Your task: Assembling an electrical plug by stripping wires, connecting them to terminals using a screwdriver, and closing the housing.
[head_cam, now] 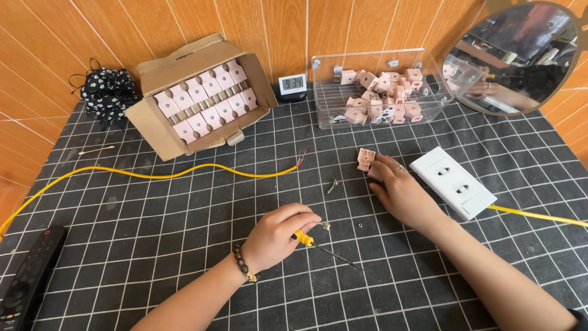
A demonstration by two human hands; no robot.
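My left hand (277, 235) is closed around a yellow-handled screwdriver (323, 249) whose thin shaft points right, low over the black grid mat (184, 214). A small brass screw (325, 226) lies just past its fingertips. My right hand (401, 191) rests on the mat, its fingertips touching a small pink socket part (365, 159). A white double wall outlet (452, 181) lies right beside that hand. Another small metal screw (332, 185) and a tiny black nut (360, 225) lie between the hands.
A yellow cable (184, 173) with stripped ends crosses the mat. A cardboard box (199, 95) of pink parts stands at the back, with a clear bin (380, 86) of more parts, a small digital clock (293, 84), a round mirror (520, 55), a black scrunchie (107, 89) and a remote (27, 279).
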